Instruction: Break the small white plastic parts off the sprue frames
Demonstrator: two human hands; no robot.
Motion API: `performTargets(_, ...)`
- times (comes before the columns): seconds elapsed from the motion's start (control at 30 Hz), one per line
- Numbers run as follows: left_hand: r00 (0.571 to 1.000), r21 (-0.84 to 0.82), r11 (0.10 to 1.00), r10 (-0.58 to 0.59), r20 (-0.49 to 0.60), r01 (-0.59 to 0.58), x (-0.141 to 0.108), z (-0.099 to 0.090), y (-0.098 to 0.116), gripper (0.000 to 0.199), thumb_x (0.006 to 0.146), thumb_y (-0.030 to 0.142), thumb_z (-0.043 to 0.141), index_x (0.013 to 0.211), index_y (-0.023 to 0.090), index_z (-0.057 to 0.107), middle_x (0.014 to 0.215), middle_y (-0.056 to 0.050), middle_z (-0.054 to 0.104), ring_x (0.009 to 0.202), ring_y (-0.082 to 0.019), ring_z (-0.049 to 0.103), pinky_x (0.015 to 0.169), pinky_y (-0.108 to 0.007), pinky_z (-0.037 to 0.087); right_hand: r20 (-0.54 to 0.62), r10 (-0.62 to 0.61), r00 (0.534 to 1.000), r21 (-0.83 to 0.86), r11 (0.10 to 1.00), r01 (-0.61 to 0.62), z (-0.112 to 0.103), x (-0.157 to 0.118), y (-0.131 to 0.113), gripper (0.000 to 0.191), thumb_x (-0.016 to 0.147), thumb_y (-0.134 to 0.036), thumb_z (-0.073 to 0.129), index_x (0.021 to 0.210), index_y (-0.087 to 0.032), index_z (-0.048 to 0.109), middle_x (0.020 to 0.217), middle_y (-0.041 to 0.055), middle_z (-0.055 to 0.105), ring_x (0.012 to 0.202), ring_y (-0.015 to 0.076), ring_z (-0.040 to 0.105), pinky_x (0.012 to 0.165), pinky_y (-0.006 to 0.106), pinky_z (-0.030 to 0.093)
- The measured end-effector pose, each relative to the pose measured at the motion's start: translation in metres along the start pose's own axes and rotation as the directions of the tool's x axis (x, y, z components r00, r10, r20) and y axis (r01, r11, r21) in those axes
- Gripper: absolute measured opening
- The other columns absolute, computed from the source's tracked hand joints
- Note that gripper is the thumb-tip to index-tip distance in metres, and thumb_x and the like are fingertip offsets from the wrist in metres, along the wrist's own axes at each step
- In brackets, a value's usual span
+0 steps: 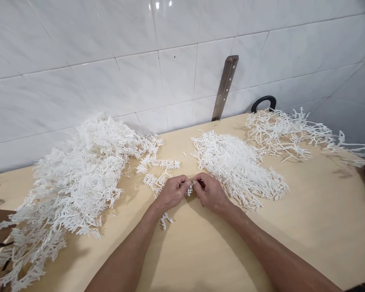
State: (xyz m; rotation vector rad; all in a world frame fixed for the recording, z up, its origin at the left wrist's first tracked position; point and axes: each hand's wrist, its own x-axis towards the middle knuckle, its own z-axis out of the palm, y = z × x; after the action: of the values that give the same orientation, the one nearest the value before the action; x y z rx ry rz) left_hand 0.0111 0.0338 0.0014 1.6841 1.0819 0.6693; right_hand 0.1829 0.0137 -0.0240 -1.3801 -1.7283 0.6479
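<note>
My left hand point(175, 190) and my right hand point(207, 190) meet fingertip to fingertip above the middle of the table. Both are closed in a pinch on a small white branched piece point(189, 190), mostly hidden by the fingers. Short white branched strands point(154, 181) lie just behind and left of my left hand, and a small sprig point(166, 220) shows beside its wrist. A dense pile of white pieces point(237, 166) lies behind and right of my right hand.
A large heap of white branched strands point(85, 174) covers the left of the wooden table point(182, 259). Looser strands point(282, 132) spread at the back right, near a black curved handle point(264, 101). A metal bracket point(225, 87) stands against the tiled wall point(134, 85).
</note>
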Motion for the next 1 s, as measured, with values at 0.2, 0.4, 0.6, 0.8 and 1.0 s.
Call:
performTargets(0.2, 1.0, -0.074, 0.997, -0.017, -0.018, 0.015, 0.0, 0.0, 0.0, 0.032, 0.088, 0.044, 0.052, 0.07, 0.017, 0.052, 0.058, 0.005, 0.043, 0.054, -0.01, 0.037, 0.054, -0.024, 0.03, -0.002, 0.285, 0.958, 0.357, 0.895, -0.266, 0.0, -0.001, -0.001, 0.019, 0.092, -0.04, 0.051, 0.088, -0.022, 0.052, 0.05, -0.0078, 0.051, 0.033, 0.0106, 0.047, 0.037, 0.023, 0.04)
performTargets(0.4, 0.99, -0.131, 0.991, -0.059, -0.13, 0.042, 0.002, 0.005, -0.003, 0.031, 0.087, 0.042, 0.053, 0.067, 0.018, 0.051, 0.055, 0.005, 0.044, 0.052, -0.01, 0.038, 0.052, -0.023, 0.031, -0.156, 0.367, 0.917, 0.636, 0.748, -0.192, -0.002, 0.004, 0.006, 0.028, 0.087, -0.047, 0.063, 0.086, -0.019, 0.056, 0.056, -0.0052, 0.056, 0.04, 0.0096, 0.051, 0.041, 0.024, 0.045)
performTargets(0.6, 0.99, -0.148, 0.987, -0.073, -0.12, 0.055, 0.004, 0.005, -0.008, 0.032, 0.085, 0.045, 0.055, 0.07, 0.017, 0.052, 0.055, 0.005, 0.046, 0.05, -0.009, 0.039, 0.05, -0.022, 0.029, -0.278, 0.408, 0.87, 0.647, 0.749, -0.144, -0.011, 0.008, 0.008, 0.036, 0.084, -0.053, 0.066, 0.094, -0.02, 0.056, 0.067, -0.0008, 0.063, 0.043, 0.01, 0.051, 0.04, 0.025, 0.045)
performTargets(0.8, 0.99, -0.176, 0.982, -0.092, -0.108, 0.072, 0.003, 0.004, -0.002, 0.032, 0.085, 0.045, 0.055, 0.069, 0.017, 0.054, 0.054, 0.004, 0.046, 0.05, -0.009, 0.039, 0.051, -0.023, 0.031, -0.357, 0.327, 0.875, 0.414, 0.895, -0.166, -0.011, 0.001, 0.002, 0.036, 0.088, -0.054, 0.059, 0.094, -0.019, 0.058, 0.066, 0.0004, 0.06, 0.044, 0.01, 0.048, 0.038, 0.023, 0.038)
performTargets(1.0, 0.991, -0.174, 0.983, -0.083, -0.107, 0.063, 0.004, 0.004, -0.004, 0.032, 0.085, 0.045, 0.056, 0.07, 0.017, 0.055, 0.056, 0.004, 0.048, 0.051, -0.01, 0.041, 0.051, -0.023, 0.031, -0.262, 0.147, 0.954, 0.247, 0.966, -0.081, -0.005, -0.004, -0.008, 0.027, 0.09, -0.044, 0.058, 0.098, -0.019, 0.067, 0.066, 0.0021, 0.063, 0.052, 0.0141, 0.054, 0.047, 0.026, 0.043)
